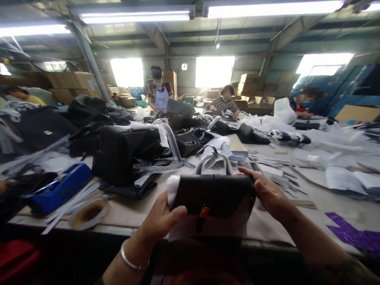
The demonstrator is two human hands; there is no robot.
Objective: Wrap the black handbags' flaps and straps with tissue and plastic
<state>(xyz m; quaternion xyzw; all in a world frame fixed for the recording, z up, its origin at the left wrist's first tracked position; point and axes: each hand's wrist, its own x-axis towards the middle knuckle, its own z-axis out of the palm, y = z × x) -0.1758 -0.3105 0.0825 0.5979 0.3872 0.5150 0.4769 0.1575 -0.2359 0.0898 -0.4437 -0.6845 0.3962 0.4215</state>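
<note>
A small black handbag (pixel 225 190) stands upright at the near table edge, its flap facing me, with a shiny clasp (pixel 204 211) at the front. White wrapping covers its left side, and its handle (pixel 213 158), wrapped in pale material, arches up behind the flap. My left hand (pixel 168 215) grips the bag's lower left side, thumb across the front and the other fingers hidden behind. Against the upper right side lies my right hand (pixel 265 192), its fingers reaching along the edge; part of the grip is hidden.
To the left are a blue tape dispenser (pixel 61 186), a roll of tape (pixel 89 211) and a large black bag (pixel 124 150). Purple plastic (pixel 353 233) lies at right. Paper sheets (pixel 344 182), more bags and white wrap spread over the table. Several people work beyond it.
</note>
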